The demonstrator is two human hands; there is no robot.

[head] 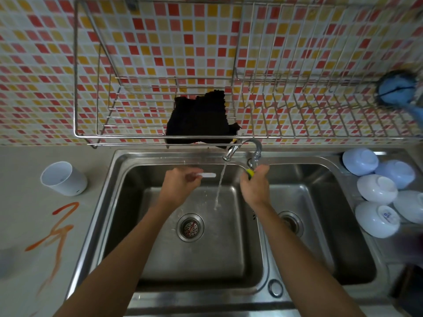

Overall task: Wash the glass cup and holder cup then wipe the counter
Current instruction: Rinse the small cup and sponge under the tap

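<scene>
Left hand (180, 181) grip curled, seemingly round clear glass (201, 175) beside stream; right hand (254, 184) pinching sponge (250, 172). Glass wet, slippery, fragile: hold by wall. Holder cup (64, 178) on surface (27, 213) left, light, stiff plastic.

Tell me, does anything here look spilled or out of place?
Yes. Orange-red streaks are smeared across the counter left of the sink, like spilled sauce. Near them a white cup is tilted rather than standing upright. A dark cloth hangs untidily from the wire rack above the running tap.
</scene>
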